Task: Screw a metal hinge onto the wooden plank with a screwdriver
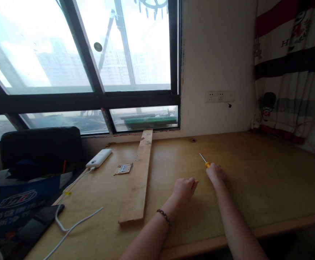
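My right hand [216,173] is closed round the yellow handle of a screwdriver [207,164], low over the table. Its thin metal shaft points away from me and to the left. To the left of it, my left hand [183,188] is curled with its fingers together, a dark braided bracelet [164,216] on the wrist. What those fingers hold, if anything, is hidden. Left of both hands, a long wooden board [137,180] lies across the table towards the window. Beside the board, a metal hinge [124,168] rests on a small piece of brown card or wood [117,170].
A white power bank [99,158] with a white cable [78,224] lies along the table's left side. Beyond that edge are a black chair [40,144] and a blue bag [16,206]. A wall socket [215,96] and a curtain [293,83] are behind the wooden table [268,173].
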Demonstrator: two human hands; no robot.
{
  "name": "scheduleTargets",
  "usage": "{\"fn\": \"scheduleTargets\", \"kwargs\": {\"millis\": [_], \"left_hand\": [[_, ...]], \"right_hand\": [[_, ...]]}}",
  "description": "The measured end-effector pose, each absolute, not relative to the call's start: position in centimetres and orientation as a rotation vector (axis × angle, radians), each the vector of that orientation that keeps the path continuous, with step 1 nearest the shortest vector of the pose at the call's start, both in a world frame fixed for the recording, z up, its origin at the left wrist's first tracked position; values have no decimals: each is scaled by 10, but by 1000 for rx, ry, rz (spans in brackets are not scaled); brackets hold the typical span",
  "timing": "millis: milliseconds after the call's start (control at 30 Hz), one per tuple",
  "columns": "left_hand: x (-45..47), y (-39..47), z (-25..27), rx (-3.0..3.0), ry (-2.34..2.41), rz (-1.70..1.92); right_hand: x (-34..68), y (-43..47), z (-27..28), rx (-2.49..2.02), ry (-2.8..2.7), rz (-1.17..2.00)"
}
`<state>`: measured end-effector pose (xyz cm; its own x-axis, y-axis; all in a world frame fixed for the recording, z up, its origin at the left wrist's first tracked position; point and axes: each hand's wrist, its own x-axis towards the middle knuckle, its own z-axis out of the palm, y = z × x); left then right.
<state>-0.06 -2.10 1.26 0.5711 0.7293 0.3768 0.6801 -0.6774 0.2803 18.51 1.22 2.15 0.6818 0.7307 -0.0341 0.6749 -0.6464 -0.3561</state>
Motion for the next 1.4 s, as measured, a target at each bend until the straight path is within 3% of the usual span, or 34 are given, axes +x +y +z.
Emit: {"fn": "scheduleTargets", "kwargs": {"millis": [700,867,1000,1100,1233,1400], "left_hand": [[-1,-23,17,2793,1229,623],[-1,-21,16,2772,1257,635],[-1,-22,21,2759,1268,665],[-9,-19,39,2714,1263,784],[-57,1,75,2345,1406,1223],[-167,40,73,1850,2014,1455]], "right_hand": [[191,11,22,-2566,-1051,233],[190,14,19,-2451,-1170,-29],[178,23,20,-2065,-1314,-222],[159,27,20,-1762,-1340,4],[127,24,17,-1508,-1349,416],[90,9,14,-1373,-1563,535]]}}
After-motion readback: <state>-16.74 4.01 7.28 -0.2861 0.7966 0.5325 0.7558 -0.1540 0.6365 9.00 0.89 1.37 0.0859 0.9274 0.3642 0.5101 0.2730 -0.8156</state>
